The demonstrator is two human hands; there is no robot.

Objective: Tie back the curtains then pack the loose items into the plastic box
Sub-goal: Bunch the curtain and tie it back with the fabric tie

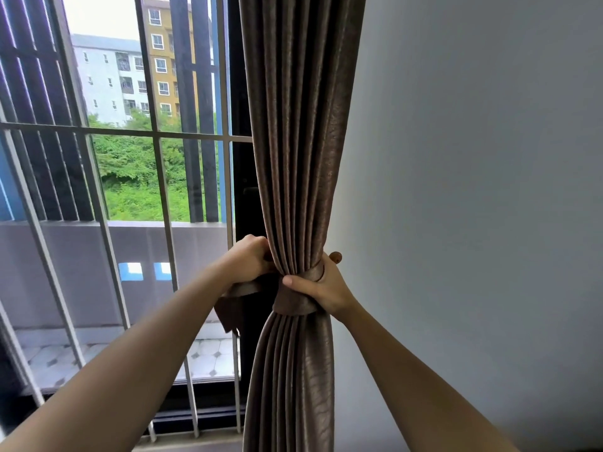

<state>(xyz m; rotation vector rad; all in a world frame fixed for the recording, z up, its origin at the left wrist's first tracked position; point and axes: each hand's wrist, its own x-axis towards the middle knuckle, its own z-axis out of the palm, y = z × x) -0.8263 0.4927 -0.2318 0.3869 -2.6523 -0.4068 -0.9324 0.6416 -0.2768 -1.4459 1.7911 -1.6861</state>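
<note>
A brown pleated curtain (295, 141) hangs gathered into a tight bunch between the window and the wall. A matching brown tieback band (292, 303) wraps around its waist. My right hand (321, 285) clasps the bunch from the right, thumb across the front of the band. My left hand (248, 259) grips the curtain's left edge and the loose end of the tieback (230, 309), which hangs below it. The plastic box and loose items are out of view.
A barred window (156, 135) fills the left half, with a dark door frame (243, 197) right behind the curtain. A plain white wall (473, 190) takes up the right side. A balcony floor lies beyond the glass.
</note>
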